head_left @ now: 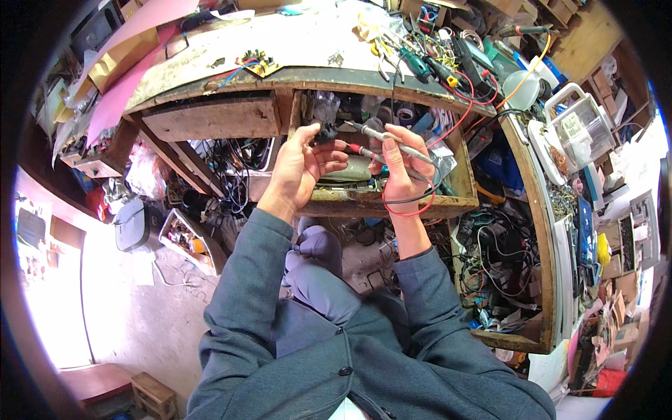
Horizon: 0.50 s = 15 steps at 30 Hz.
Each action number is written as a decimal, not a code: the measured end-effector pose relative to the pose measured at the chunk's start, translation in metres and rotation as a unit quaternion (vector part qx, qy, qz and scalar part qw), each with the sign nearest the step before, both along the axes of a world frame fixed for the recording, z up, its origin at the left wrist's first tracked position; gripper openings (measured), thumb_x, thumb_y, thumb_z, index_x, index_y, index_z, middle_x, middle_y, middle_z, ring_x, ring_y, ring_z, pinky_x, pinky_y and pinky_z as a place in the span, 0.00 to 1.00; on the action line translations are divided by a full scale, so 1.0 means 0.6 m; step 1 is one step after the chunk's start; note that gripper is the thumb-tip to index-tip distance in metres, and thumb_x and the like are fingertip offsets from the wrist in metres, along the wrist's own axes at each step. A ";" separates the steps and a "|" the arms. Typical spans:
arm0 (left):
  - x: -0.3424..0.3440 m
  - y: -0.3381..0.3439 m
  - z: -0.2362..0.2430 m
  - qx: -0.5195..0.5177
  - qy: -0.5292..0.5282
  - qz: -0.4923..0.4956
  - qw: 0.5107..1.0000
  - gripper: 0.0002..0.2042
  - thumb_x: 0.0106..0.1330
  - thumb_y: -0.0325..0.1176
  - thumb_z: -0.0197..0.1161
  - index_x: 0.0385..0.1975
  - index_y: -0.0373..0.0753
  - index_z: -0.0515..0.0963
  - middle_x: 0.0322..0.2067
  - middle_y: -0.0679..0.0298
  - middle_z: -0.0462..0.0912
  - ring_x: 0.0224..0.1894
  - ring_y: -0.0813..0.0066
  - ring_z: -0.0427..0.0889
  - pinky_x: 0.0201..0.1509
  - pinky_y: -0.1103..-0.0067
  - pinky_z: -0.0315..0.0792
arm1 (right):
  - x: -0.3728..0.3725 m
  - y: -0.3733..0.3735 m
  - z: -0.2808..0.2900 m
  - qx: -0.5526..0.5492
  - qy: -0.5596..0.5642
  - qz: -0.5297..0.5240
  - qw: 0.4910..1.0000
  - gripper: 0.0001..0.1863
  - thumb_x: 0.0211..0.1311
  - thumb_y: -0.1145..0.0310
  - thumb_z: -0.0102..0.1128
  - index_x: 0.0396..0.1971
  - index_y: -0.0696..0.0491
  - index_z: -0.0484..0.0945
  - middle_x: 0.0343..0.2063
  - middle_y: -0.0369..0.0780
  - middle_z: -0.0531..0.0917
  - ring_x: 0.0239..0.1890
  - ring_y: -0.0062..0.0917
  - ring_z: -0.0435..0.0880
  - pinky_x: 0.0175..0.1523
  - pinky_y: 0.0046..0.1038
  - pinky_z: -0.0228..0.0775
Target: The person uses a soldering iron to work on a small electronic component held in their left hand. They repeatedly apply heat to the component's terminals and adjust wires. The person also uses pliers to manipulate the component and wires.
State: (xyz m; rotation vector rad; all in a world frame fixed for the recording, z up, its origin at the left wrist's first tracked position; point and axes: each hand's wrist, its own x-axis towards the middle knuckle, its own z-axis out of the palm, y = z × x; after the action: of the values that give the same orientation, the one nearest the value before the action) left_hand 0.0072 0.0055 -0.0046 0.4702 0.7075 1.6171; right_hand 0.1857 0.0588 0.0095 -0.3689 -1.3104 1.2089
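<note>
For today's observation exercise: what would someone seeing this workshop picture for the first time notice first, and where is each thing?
At the centre, the right hand holds two meter probes with red and black leads, their tips aimed at a small dark part pinched in the left hand, over an open, crammed wooden drawer. Above it the wooden workbench is piled with tools and wires at its right end.

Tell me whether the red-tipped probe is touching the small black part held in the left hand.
Cannot tell. In the head view the red-tipped probe in the right hand points toward the small black part pinched by the left hand, but its tip is too small to judge.
</note>
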 end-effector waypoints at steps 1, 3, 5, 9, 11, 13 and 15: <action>-0.001 -0.002 0.005 0.000 -0.016 -0.014 1.000 0.20 0.72 0.46 0.55 0.45 0.32 0.78 0.39 0.51 0.86 0.36 0.63 0.86 0.45 0.68 0.82 | 0.000 -0.001 0.002 0.004 -0.010 0.003 1.000 0.12 0.70 0.74 0.61 0.51 0.58 0.79 0.35 0.41 0.87 0.27 0.18 0.84 0.32 0.19 0.76; -0.003 -0.001 0.005 -0.010 -0.011 -0.019 1.000 0.25 0.73 0.50 0.49 0.47 0.31 0.78 0.40 0.51 0.86 0.35 0.64 0.84 0.45 0.69 0.81 | 0.001 -0.002 0.004 0.011 -0.029 0.009 0.999 0.13 0.70 0.75 0.61 0.52 0.58 0.80 0.36 0.41 0.88 0.29 0.19 0.85 0.34 0.19 0.77; -0.008 -0.001 0.010 -0.014 -0.029 -0.041 0.999 0.26 0.73 0.51 0.47 0.48 0.30 0.78 0.40 0.51 0.85 0.35 0.65 0.84 0.44 0.69 0.81 | -0.002 -0.004 0.009 0.026 -0.034 0.033 0.999 0.13 0.70 0.77 0.60 0.52 0.58 0.80 0.37 0.41 0.88 0.33 0.20 0.86 0.38 0.20 0.78; -0.009 -0.004 0.012 -0.015 -0.036 -0.056 0.998 0.27 0.73 0.50 0.46 0.49 0.29 0.78 0.39 0.55 0.86 0.33 0.68 0.83 0.40 0.73 0.81 | -0.005 -0.005 0.011 0.052 -0.049 0.052 0.996 0.11 0.70 0.78 0.58 0.50 0.59 0.81 0.39 0.42 0.87 0.34 0.19 0.85 0.40 0.20 0.78; -0.008 -0.002 0.014 -0.031 -0.029 -0.054 0.998 0.24 0.71 0.48 0.50 0.49 0.30 0.79 0.39 0.56 0.86 0.32 0.69 0.82 0.38 0.74 0.81 | -0.001 -0.004 0.009 0.056 -0.056 0.059 0.995 0.10 0.69 0.79 0.59 0.48 0.59 0.81 0.38 0.41 0.87 0.33 0.18 0.84 0.39 0.19 0.77; -0.009 -0.002 0.013 -0.044 -0.028 -0.048 0.997 0.22 0.70 0.46 0.54 0.48 0.31 0.79 0.39 0.57 0.86 0.31 0.70 0.82 0.37 0.74 0.81 | -0.005 -0.002 0.009 0.073 -0.070 0.059 0.993 0.08 0.69 0.78 0.59 0.45 0.59 0.82 0.37 0.40 0.87 0.33 0.17 0.84 0.39 0.19 0.76; -0.011 -0.002 0.010 -0.055 -0.031 -0.040 0.997 0.20 0.68 0.44 0.57 0.47 0.32 0.79 0.38 0.58 0.86 0.31 0.71 0.82 0.35 0.74 0.80 | -0.007 -0.002 0.009 0.087 -0.088 0.054 0.991 0.06 0.69 0.78 0.60 0.43 0.59 0.82 0.36 0.39 0.86 0.32 0.17 0.84 0.38 0.19 0.76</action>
State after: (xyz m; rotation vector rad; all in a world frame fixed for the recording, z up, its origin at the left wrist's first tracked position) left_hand 0.0005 0.0043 0.0013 0.3619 0.7174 1.5036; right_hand 0.1813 0.0577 0.0151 -0.2864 -1.5947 1.1599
